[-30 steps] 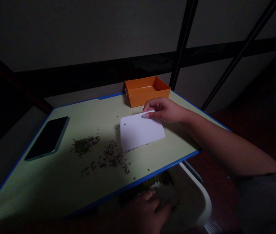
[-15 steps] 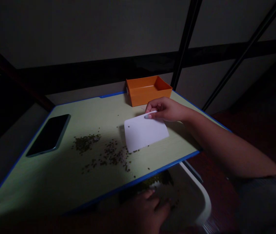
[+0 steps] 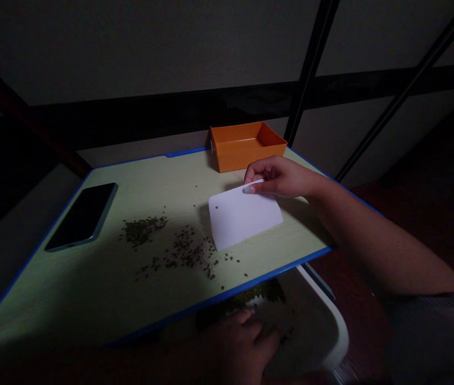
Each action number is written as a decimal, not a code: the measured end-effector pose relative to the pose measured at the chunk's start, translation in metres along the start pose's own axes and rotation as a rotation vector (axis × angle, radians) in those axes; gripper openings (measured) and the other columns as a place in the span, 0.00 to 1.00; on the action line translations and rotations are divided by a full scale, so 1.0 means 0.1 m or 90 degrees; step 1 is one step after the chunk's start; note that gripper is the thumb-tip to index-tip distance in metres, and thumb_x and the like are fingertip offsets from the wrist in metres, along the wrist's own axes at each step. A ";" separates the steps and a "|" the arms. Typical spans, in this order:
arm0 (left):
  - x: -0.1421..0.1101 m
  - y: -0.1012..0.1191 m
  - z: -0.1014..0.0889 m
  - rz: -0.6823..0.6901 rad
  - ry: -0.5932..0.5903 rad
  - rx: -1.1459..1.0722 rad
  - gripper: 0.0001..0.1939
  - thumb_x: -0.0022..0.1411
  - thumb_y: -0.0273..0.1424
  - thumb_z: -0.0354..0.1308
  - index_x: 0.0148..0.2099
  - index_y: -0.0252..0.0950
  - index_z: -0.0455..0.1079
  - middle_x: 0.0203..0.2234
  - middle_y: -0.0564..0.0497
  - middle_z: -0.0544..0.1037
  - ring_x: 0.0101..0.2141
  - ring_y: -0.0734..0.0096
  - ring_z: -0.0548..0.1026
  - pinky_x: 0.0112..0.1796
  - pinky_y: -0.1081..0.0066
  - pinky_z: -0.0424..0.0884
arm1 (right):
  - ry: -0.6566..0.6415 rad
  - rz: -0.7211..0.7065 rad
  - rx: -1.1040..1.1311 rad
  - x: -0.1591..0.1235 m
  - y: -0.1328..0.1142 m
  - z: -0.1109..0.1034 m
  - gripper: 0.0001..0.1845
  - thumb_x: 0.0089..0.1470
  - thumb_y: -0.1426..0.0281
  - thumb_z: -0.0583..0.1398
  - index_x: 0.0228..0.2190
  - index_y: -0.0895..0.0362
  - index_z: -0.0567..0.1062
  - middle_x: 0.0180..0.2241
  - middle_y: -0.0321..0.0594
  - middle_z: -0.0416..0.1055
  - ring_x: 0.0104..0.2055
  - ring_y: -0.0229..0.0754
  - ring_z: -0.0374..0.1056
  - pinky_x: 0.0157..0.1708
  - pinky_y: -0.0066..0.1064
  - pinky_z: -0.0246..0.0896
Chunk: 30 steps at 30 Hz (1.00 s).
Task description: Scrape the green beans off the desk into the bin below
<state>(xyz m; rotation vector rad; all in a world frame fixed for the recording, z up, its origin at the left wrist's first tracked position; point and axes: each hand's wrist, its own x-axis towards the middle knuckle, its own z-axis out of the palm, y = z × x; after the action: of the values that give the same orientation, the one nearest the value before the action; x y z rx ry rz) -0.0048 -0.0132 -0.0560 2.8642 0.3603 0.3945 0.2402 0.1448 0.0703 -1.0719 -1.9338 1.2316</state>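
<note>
My right hand (image 3: 277, 176) pinches the top edge of a white card (image 3: 245, 214), thumb on the near face and fingers behind. The card is tilted over the table, with a small dark spot near its upper left corner. By its lower left corner, small dark green grains (image 3: 189, 251) lie scattered. A denser heap of grains (image 3: 140, 231) is further left. Below the table's front edge, my left hand (image 3: 248, 342) is in shadow over a white tub (image 3: 337, 326), fingers apart and nothing visible in them. More green grains (image 3: 264, 291) are in the tub.
The pale tabletop (image 3: 90, 289) has a blue rim. An orange open box (image 3: 248, 152) stands at its back right. A dark-screened phone (image 3: 84, 216) lies at the left edge. Panelled doors (image 3: 170, 53) rise close behind the table.
The white card has shifted slightly right in my right hand, uncovering some grains by its lower edge. The view has turned a little. My left hand has barely moved.
</note>
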 end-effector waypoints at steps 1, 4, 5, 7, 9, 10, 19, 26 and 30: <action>0.00 0.00 0.00 -0.003 -0.009 -0.007 0.24 0.70 0.48 0.51 0.54 0.33 0.70 0.40 0.48 0.82 0.41 0.68 0.80 0.53 0.67 0.70 | -0.010 0.005 -0.002 0.00 -0.01 0.00 0.11 0.49 0.67 0.68 0.29 0.58 0.72 0.22 0.31 0.66 0.24 0.30 0.59 0.22 0.24 0.52; 0.01 0.01 -0.03 -0.021 -0.035 -0.031 0.24 0.70 0.47 0.52 0.55 0.35 0.70 0.40 0.47 0.82 0.42 0.67 0.80 0.54 0.65 0.71 | -0.022 0.009 -0.007 -0.02 -0.03 -0.01 0.11 0.49 0.66 0.68 0.29 0.58 0.72 0.22 0.31 0.66 0.24 0.31 0.59 0.23 0.25 0.52; 0.01 0.00 -0.06 -0.014 -0.042 -0.034 0.23 0.70 0.47 0.51 0.57 0.36 0.70 0.41 0.47 0.82 0.42 0.67 0.80 0.53 0.64 0.71 | -0.016 0.007 -0.007 -0.03 -0.05 -0.02 0.12 0.49 0.66 0.68 0.29 0.58 0.72 0.22 0.31 0.66 0.24 0.31 0.59 0.23 0.25 0.52; 0.03 0.00 -0.11 0.044 -0.055 -0.020 0.22 0.72 0.46 0.48 0.61 0.42 0.67 0.46 0.49 0.81 0.43 0.67 0.79 0.53 0.62 0.71 | -0.002 0.007 -0.011 -0.06 -0.07 -0.04 0.12 0.49 0.66 0.68 0.29 0.58 0.72 0.23 0.31 0.67 0.24 0.31 0.59 0.23 0.25 0.53; 0.05 0.00 -0.19 0.078 -0.050 0.009 0.22 0.73 0.46 0.47 0.64 0.46 0.64 0.48 0.50 0.80 0.42 0.67 0.79 0.51 0.62 0.72 | -0.002 0.013 -0.025 -0.08 -0.09 -0.08 0.12 0.49 0.65 0.68 0.29 0.58 0.72 0.23 0.32 0.67 0.25 0.31 0.60 0.23 0.25 0.53; 0.06 0.00 -0.22 0.089 -0.050 0.022 0.23 0.73 0.46 0.47 0.65 0.47 0.63 0.48 0.49 0.80 0.42 0.67 0.79 0.51 0.62 0.72 | -0.007 0.017 -0.033 -0.08 -0.10 -0.09 0.12 0.49 0.65 0.68 0.29 0.58 0.73 0.23 0.32 0.67 0.25 0.32 0.60 0.24 0.26 0.53; 0.09 0.01 -0.39 0.172 -0.049 0.112 0.26 0.75 0.41 0.42 0.72 0.51 0.48 0.47 0.46 0.79 0.38 0.62 0.79 0.43 0.59 0.75 | -0.032 0.040 -0.060 -0.09 -0.10 -0.09 0.10 0.49 0.66 0.68 0.28 0.58 0.74 0.23 0.32 0.66 0.25 0.32 0.60 0.24 0.26 0.53; 0.06 0.02 -0.29 0.147 -0.014 0.105 0.26 0.75 0.42 0.41 0.72 0.54 0.47 0.42 0.48 0.79 0.36 0.61 0.79 0.40 0.57 0.76 | -0.008 0.049 -0.042 -0.10 -0.11 -0.11 0.11 0.48 0.66 0.69 0.27 0.57 0.73 0.23 0.33 0.69 0.24 0.32 0.61 0.23 0.27 0.54; 0.06 0.05 -0.36 0.126 -0.035 0.094 0.26 0.75 0.44 0.40 0.71 0.56 0.48 0.46 0.48 0.78 0.40 0.59 0.79 0.42 0.57 0.75 | -0.008 0.046 -0.049 -0.09 -0.09 -0.12 0.12 0.47 0.64 0.69 0.28 0.57 0.73 0.24 0.33 0.69 0.25 0.32 0.62 0.23 0.27 0.54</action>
<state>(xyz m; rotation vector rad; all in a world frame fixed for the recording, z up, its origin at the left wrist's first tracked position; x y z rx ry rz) -0.0082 -0.0092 -0.0196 3.0593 0.0994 0.3351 0.2511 0.1400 0.0828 -1.1852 -1.9819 1.2146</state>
